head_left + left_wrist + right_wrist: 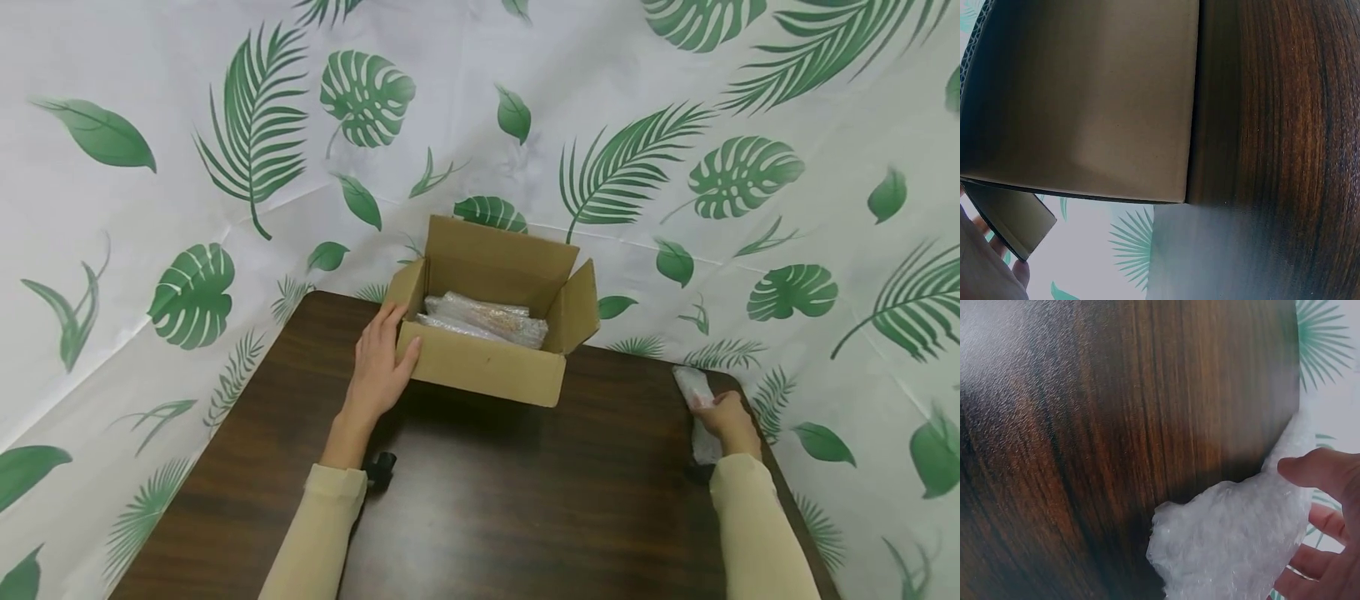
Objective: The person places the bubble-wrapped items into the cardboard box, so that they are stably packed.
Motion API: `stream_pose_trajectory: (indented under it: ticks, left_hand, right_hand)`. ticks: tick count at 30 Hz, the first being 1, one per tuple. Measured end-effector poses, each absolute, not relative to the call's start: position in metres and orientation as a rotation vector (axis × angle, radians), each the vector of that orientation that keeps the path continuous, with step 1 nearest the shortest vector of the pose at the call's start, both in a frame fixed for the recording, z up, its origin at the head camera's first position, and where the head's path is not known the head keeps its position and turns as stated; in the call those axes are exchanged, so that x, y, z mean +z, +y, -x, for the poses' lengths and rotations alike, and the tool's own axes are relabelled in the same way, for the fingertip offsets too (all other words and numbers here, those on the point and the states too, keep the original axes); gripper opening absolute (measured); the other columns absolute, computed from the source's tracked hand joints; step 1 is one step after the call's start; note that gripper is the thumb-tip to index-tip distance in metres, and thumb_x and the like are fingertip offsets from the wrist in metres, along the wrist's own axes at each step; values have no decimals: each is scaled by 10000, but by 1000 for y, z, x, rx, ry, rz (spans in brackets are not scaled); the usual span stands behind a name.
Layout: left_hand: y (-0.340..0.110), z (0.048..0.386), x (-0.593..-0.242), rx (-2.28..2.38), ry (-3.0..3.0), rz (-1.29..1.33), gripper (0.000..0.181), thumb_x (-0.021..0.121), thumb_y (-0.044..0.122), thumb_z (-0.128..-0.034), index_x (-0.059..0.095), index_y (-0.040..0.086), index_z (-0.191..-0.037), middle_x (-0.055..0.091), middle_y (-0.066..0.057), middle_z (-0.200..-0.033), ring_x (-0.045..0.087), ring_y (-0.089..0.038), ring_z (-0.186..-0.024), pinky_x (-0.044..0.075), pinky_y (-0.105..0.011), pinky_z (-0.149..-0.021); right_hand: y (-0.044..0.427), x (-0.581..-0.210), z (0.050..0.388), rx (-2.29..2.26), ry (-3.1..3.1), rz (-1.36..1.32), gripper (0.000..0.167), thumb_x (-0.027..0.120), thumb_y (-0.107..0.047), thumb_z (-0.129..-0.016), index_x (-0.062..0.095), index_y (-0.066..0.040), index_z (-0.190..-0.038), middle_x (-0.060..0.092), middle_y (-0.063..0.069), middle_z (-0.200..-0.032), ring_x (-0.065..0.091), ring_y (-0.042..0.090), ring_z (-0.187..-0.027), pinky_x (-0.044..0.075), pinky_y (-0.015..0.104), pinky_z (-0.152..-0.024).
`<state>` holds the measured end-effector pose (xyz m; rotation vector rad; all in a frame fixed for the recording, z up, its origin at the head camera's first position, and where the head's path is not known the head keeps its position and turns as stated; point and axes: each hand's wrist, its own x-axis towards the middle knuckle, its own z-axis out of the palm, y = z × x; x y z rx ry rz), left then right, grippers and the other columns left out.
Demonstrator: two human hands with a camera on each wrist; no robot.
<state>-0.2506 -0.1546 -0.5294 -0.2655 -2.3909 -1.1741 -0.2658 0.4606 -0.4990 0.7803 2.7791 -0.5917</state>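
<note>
An open cardboard box (487, 367) stands on the far part of the table, with several bubble-wrapped packages (495, 317) inside. My left hand (378, 362) holds the box's left front corner, its thumb on the front side; the left wrist view shows fingers about a small side flap (1016, 219). Over at the table's far right corner, my right hand (727, 417) grips a long package in bubble wrap (697, 387). In the right wrist view the thumb lies on one side of this package (1229, 537) and the fingers on the other. What is inside the wrap cannot be made out.
The dark wood-grain table (525, 500) ends just past the box and close to the right hand. Behind it hangs a white sheet with green leaf prints (363, 100). The box's back flap (502, 250) and right flap (579, 304) stand up and outward.
</note>
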Motion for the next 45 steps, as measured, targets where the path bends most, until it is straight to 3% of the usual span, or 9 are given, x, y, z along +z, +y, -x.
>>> stream_pose_trajectory:
  ticks: [14,22,33,40,45]
  left_hand:
    - [-155,254,-530,-1159,-2393,266,653,545,438,-1094,350,192,-1667,329,-169,-1720,328,-418,-1569,253,-670,-1245]
    - [-156,252,-527,-1164,-2406,259,653,555,426,-1094,356,175,-1663,327,-173,-1722,330,-426,-1564,245,-671,-1251]
    - [-154,252,-527,-1165,-2402,260,652,558,420,-1091,360,169,-1659,329,-177,-1720,331,-429,-1560,250,-679,-1242]
    - [-155,252,-527,-1168,-2404,261,647,548,431,-1096,357,179,-1661,326,-164,-1726,328,-418,-1568,246,-668,-1251]
    - [-155,252,-527,-1169,-2403,264,649,548,427,-1094,359,171,-1660,328,-171,-1724,329,-424,-1566,248,-671,-1248]
  right_hand:
    - [466,-500,272,-652,2798,-790,775,579,-520,-1039,358,110,-1433,423,426,-1457,474,621,-1316,436,717,-1045]
    - [457,-487,279,-673,2940,-602,808,548,-537,-1064,361,159,-1431,449,431,-1410,508,591,-1253,454,697,-1027]
    - [432,-448,288,-707,3059,-312,706,605,-461,-1071,408,116,-1427,491,460,-1414,567,588,-1199,519,673,-922]
    - [406,-416,286,-811,3086,-201,774,603,-505,-1073,366,91,-1507,418,456,-1531,469,624,-1356,478,738,-1018]
    - [387,-392,285,-836,3146,-82,739,618,-478,-1071,381,64,-1514,449,421,-1530,495,592,-1338,490,741,-990]
